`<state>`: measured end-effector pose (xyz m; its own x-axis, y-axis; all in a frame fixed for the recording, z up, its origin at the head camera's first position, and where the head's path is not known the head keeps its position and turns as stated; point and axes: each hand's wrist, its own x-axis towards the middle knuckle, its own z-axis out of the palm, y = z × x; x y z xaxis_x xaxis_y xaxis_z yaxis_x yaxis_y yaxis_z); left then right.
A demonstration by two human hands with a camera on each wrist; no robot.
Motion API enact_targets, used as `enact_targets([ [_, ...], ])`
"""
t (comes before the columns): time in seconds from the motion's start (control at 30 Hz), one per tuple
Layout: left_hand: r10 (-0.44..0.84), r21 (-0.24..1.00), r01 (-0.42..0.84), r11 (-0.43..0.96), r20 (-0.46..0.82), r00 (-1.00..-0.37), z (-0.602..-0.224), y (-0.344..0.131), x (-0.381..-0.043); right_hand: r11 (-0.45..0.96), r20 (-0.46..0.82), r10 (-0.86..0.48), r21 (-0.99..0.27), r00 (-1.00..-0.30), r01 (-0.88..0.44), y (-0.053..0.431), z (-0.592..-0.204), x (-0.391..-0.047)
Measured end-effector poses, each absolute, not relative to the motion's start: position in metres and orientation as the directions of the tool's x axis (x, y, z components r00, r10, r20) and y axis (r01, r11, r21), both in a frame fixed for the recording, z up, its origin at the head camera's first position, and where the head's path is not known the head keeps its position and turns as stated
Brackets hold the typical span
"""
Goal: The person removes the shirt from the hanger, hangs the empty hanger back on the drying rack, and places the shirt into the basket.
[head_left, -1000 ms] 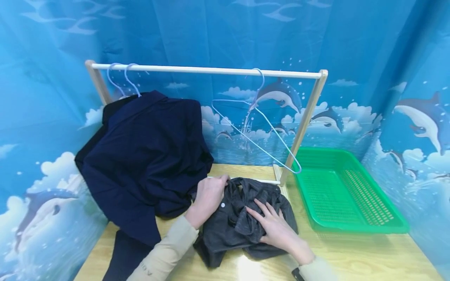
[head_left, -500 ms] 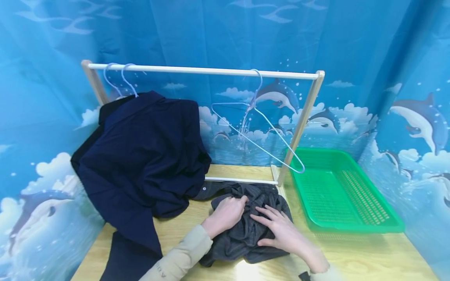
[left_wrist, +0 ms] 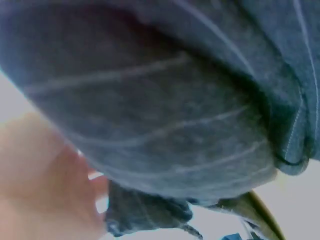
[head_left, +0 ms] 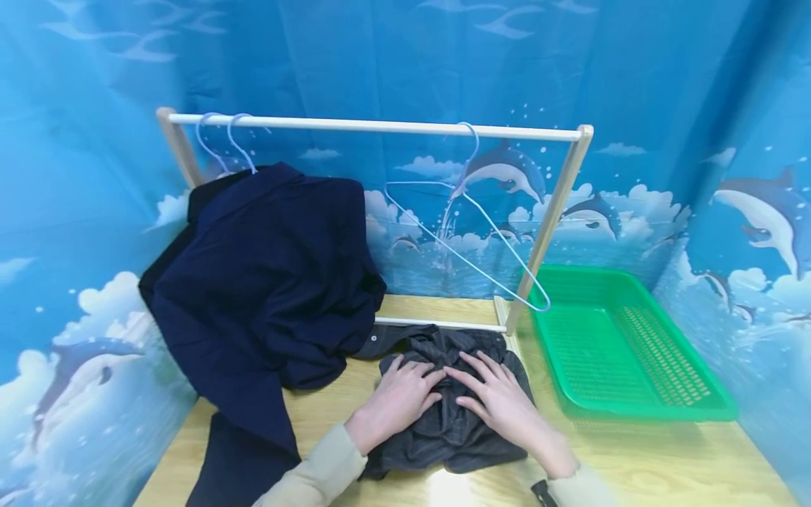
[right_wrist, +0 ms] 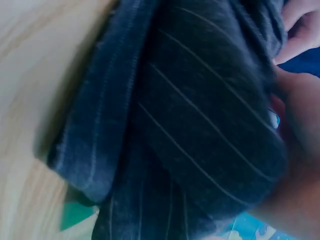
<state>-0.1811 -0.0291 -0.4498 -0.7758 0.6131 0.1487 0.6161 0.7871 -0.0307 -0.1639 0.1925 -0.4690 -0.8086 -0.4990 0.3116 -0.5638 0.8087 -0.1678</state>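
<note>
From where I stand, the dark pinstriped garment (head_left: 443,426) lies bunched on the worktop (head_left: 646,465), directly under both hands; the left hand (head_left: 399,398) rests on its left part and the right hand (head_left: 503,401) on its right part, the fingers nearly meeting over the middle; both have their fingers extended and slightly spread, pressing on the cloth without gripping it; the near edge spreads below them, and a buttoned end pokes out beyond the left hand, towards the hanging navy garment (head_left: 272,260); the green basket (head_left: 681,338) sits off to the right.
</note>
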Motion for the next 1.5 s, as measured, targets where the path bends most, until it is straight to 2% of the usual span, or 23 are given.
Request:
enact_targets([
  [0.1, 0.626, -0.019, 0.636, 0.772, 0.197, -0.754, -0.448, -0.036, -0.181, 0.826, 0.32, -0.496, -0.114, -0.807, -0.552, 0.191, -0.474, -0.166],
  [0.17, 0.617, -0.01, 0.641, 0.768, 0.283, -0.734, -0.447, -0.044, -0.185, 0.829, 0.332, -0.498, -0.091, -0.801, -0.552, 0.191, -0.475, -0.166],
  [0.27, 0.559, 0.008, 0.625, 0.781, 0.437, -0.704, -0.446, -0.058, -0.199, 0.831, 0.327, -0.499, -0.083, -0.802, -0.551, 0.193, -0.476, -0.165],
  [0.33, 0.507, 0.034, 0.595, 0.803, 0.485, -0.713, -0.448, -0.068, -0.213, 0.836, 0.307, -0.497, -0.08, -0.811, -0.543, 0.195, -0.477, -0.164],
  [0.43, 0.471, 0.089, 0.546, 0.833, 0.403, -0.785, -0.453, -0.082, -0.233, 0.839, 0.268, -0.499, -0.088, -0.824, -0.537, 0.198, -0.479, -0.161],
  [0.53, 0.467, 0.136, 0.502, 0.854, 0.222, -0.856, -0.462, -0.092, -0.248, 0.833, 0.244, -0.508, -0.104, -0.826, -0.544, 0.199, -0.48, -0.159],
  [0.63, 0.449, 0.13, 0.452, 0.882, 0.056, -0.892, -0.473, -0.097, -0.259, 0.826, 0.234, -0.515, -0.121, -0.825, -0.55, 0.199, -0.481, -0.157],
  [0.7, 0.426, 0.092, 0.425, 0.901, 0.008, -0.905, -0.479, -0.099, -0.264, 0.824, 0.226, -0.516, -0.13, -0.826, -0.551, 0.198, -0.481, -0.157],
  [0.77, 0.412, 0.044, 0.412, 0.91, 0.02, -0.911, -0.486, -0.1, -0.269, 0.822, 0.219, -0.519, -0.139, -0.826, -0.553, 0.198, -0.481, -0.157],
  [0.83, 0.419, 0.007, 0.423, 0.906, 0.119, -0.9, -0.491, -0.101, -0.274, 0.823, 0.209, -0.518, -0.144, -0.829, -0.55, 0.197, -0.481, -0.157],
  [1.0, 0.434, -0.028, 0.456, 0.89, 0.361, -0.825, -0.492, -0.104, -0.28, 0.827, 0.199, -0.515, -0.14, -0.834, -0.544, 0.196, -0.482, -0.158],
  [1.23, 0.35, 0.112, 0.43, 0.896, 0.419, -0.838, -0.449, -0.094, -0.273, 0.83, 0.186, -0.515, -0.135, -0.837, -0.541, 0.195, -0.486, -0.159],
  [1.33, 0.325, 0.155, 0.45, 0.879, 0.495, -0.806, -0.425, -0.083, -0.259, 0.833, 0.195, -0.51, -0.132, -0.838, -0.538, 0.195, -0.486, -0.158],
  [1.43, 0.368, 0.126, 0.506, 0.853, 0.543, -0.755, -0.408, -0.072, -0.239, 0.835, 0.207, -0.504, -0.131, -0.838, -0.534, 0.196, -0.486, -0.159],
  [1.5, 0.465, 0.076, 0.573, 0.816, 0.503, -0.728, -0.404, -0.066, -0.223, 0.839, 0.211, -0.497, -0.131, -0.842, -0.528, 0.197, -0.485, -0.159],
])
